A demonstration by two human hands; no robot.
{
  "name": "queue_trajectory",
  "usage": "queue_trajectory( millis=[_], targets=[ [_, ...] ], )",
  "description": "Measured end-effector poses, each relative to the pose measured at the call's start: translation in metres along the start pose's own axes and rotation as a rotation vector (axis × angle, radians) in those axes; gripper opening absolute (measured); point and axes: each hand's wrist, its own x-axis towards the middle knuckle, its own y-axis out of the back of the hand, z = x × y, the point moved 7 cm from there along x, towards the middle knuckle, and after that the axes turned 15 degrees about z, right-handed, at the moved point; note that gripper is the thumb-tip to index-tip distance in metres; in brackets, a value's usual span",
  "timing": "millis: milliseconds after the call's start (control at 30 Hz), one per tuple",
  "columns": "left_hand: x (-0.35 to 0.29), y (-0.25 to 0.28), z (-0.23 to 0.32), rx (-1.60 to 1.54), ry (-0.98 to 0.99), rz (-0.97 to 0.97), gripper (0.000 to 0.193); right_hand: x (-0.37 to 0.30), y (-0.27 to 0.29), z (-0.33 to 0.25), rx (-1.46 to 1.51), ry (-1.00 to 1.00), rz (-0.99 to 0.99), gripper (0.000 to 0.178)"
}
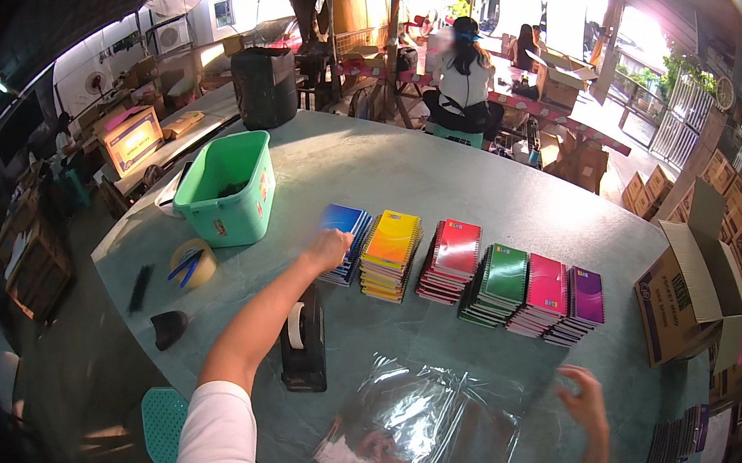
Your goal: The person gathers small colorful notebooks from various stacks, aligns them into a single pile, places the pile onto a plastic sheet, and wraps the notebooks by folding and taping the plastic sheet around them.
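My left hand [328,252] reaches across the table to a stack of blue spiral notebooks [345,222]. Its fingers are closed at the stack's near edge, apparently on the top notebook, which looks slightly blurred. To the right run more stacks of spiral notebooks: yellow [391,238], red [456,247], green [504,272], pink [546,283] and purple [585,293]. Clear plastic bags [434,417] lie flat and shiny in front of me. Beside their right edge my right hand [584,398] hovers, fingers loosely curled and apart, with nothing visible in them.
A black tape dispenser [303,345] stands under my left forearm. Farther left are a green bin [224,192], a tape roll [194,263] with a blue tool on it, and a black piece [170,328]. An open carton [677,305] stands right; a person [464,80] sits beyond the table.
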Motion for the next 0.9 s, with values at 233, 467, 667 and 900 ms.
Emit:
queue_trajectory(
  millis=[233, 467, 667, 900],
  targets=[
    [-0.005, 0.103, 0.142, 0.025, -0.328, 0.228, 0.007, 0.015, -0.222, -0.160, 1.703, -0.886, -0.620, 0.042],
    [0.026, 0.036, 0.137, -0.185, -0.074, 0.372, 0.026, -0.007, -0.267, -0.131, 1.368, -0.905, -0.550, 0.041],
    [0.057, -0.022, 0.132, -0.157, 0.122, 0.188, 0.017, -0.016, -0.281, -0.019, 0.950, -0.994, -0.513, 0.041],
    [0.049, 0.124, 0.128, -0.934, 0.172, 0.500, 0.025, 0.000, -0.260, -0.069, 1.285, -1.001, -0.585, 0.053]
  ],
)
